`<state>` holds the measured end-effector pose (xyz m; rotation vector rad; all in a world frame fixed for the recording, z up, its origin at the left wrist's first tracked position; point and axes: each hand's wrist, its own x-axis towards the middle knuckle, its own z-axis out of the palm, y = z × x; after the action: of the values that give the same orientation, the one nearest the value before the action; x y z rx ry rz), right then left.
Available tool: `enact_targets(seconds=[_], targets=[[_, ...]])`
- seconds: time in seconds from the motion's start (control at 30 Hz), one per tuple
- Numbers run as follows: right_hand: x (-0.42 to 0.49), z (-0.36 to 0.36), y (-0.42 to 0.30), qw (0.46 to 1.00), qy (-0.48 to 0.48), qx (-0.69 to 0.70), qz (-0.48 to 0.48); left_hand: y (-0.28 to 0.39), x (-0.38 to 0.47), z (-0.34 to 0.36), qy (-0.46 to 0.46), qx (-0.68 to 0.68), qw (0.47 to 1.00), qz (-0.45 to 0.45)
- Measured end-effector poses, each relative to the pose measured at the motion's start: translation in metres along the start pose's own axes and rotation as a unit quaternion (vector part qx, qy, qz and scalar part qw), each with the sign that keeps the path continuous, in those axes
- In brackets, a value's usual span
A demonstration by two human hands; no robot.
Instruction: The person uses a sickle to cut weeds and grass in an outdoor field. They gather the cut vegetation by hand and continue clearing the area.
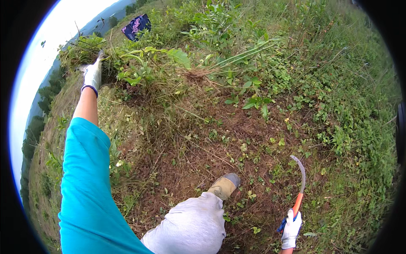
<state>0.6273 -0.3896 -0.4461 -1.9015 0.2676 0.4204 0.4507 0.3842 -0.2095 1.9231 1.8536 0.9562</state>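
Observation:
My left hand (93, 71), in a white work glove with a dark cuff, reaches out at the upper left against a tangled clump of cut weeds (84, 47). Leaves hide part of its fingers, and whether they grip the clump cannot be told. At the lower right, my right hand (291, 227), in a white and blue glove, is closed around the orange handle of a sickle (301, 177). The sickle's curved metal blade points up, over low green plants. Long green stems with a brown root mass (196, 76) lie on the weeds at upper centre.
A dark blue bag with a pink pattern (137, 27) rests on the grass at the top left. My boot (225, 185) stands on brown soil strewn with dry stalks. Dense green plants (352, 136) grow along the right. The hillside falls away at the left towards trees.

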Motion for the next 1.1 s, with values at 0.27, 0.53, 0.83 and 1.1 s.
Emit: enact_targets(seconds=[0.27,0.53,0.83,1.1], targets=[[-0.021,-0.044,0.022,0.997,0.044,-0.067,-0.011,-0.007,-0.169,0.054,-0.478,0.309,0.819,-0.072],[-0.081,-0.110,0.022,0.983,0.053,-0.169,-0.050,0.028,-0.241,0.089,-0.401,0.330,0.795,0.313],[-0.184,-0.213,-0.006,0.921,0.104,-0.372,-0.055,0.182,-0.437,0.068,-0.406,0.130,0.670,0.608],[-0.187,-0.268,0.019,0.878,0.091,-0.466,0.065,0.216,-0.588,0.006,-0.427,0.086,0.419,0.797]])
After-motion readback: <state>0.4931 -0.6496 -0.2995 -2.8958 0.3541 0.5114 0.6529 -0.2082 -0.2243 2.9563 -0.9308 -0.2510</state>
